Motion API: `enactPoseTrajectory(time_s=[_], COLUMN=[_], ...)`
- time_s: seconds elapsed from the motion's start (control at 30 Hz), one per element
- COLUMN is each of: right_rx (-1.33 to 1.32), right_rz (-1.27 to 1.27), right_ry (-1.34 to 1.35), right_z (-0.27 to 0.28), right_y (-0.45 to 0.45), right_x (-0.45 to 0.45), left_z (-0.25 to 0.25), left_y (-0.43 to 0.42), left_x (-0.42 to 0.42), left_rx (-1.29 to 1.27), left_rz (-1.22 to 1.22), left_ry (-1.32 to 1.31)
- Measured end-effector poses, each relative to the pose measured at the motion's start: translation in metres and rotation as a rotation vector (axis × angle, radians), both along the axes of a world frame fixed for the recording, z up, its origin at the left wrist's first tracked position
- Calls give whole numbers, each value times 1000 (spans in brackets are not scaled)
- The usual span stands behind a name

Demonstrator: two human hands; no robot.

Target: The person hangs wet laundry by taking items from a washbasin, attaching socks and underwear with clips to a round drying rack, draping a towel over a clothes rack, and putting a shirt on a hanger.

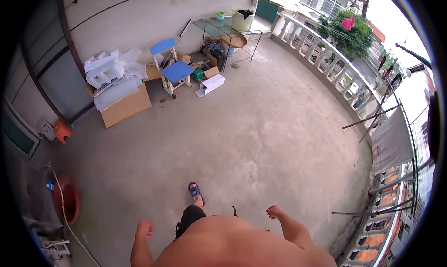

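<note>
My left hand (145, 228) hangs beside my body at the lower left, its fingers curled in and nothing visible in them. Out to the right is my right hand (274, 212), held over the concrete floor (260, 141) with its fingers bent into a loose fist. It holds nothing that I can see. Neither hand touches any object. One foot in a blue sandal (196, 192) is planted ahead of me, below dark shorts (190, 218).
A blue chair (177, 70) stands by a cardboard box (125, 110) topped with packaging. Farther back is a glass table (212, 29). A red basin (70, 199) and hose (60, 188) lie left. Along the right run a balustrade (321, 57) and a metal frame with cloth (393, 141).
</note>
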State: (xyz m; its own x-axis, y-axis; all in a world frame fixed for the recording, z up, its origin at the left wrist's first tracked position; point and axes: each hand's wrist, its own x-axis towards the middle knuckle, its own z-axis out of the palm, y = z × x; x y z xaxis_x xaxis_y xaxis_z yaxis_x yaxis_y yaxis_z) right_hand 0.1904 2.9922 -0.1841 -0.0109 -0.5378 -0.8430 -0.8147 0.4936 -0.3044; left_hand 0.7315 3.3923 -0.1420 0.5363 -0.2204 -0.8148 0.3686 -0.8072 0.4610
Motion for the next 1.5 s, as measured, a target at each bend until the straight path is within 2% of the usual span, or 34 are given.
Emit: enactPoseTrajectory(time_s=[0.1,0.17,0.27,0.37,0.47,0.57,0.63,0.77,0.87,1.0,1.1,1.2,1.27,1.37,1.5], right_rx=[68,18,25,-25,-52,-6,13,53,10,-138,-264,-286,-262,-261,-378], right_rz=[-36,-181,-245,-316,-401,-437,-438,-447,-401,-308,-279,-282,-285,-366,-324], right_ry=[-16,-56,-65,-111,-163,-124,-90,-171,-55,-145,-276,-354,-388,-404,-409], right_z=[14,27,40,61,63,50,43,22,39,85,107,119,119,132,177], right_y=[-31,-71,-134,-197,-249,-300,-343,-461,-577,-748,-864,-955,-1011,-1091,-1212], right_x=[25,49,89,128,151,151,152,140,158,209,258,303,328,360,400], left_z=[-23,-29,-45,-10,38,44,44,14,-6,-2,39,11,3,-20,28], left_y=[-43,-91,-195,-352,-526,-661,-730,-811,-821,-822,-871,-929,-999,-1120,-1307], left_x=[33,67,129,191,235,263,268,263,249,234,230,258,282,326,365], left_rx=[182,294,280,4,-55,-270,-321,-367,-136,169,312,307,230,68,-128], left_rz=[-3,-36,-81,-179,-391,-413,-430,-483,-312,-365,-423,-476,-240,-236,-337], left_ry=[53,107,39,5,-131,-246,-248,-178,-33,70,53,32,78,74,-5])
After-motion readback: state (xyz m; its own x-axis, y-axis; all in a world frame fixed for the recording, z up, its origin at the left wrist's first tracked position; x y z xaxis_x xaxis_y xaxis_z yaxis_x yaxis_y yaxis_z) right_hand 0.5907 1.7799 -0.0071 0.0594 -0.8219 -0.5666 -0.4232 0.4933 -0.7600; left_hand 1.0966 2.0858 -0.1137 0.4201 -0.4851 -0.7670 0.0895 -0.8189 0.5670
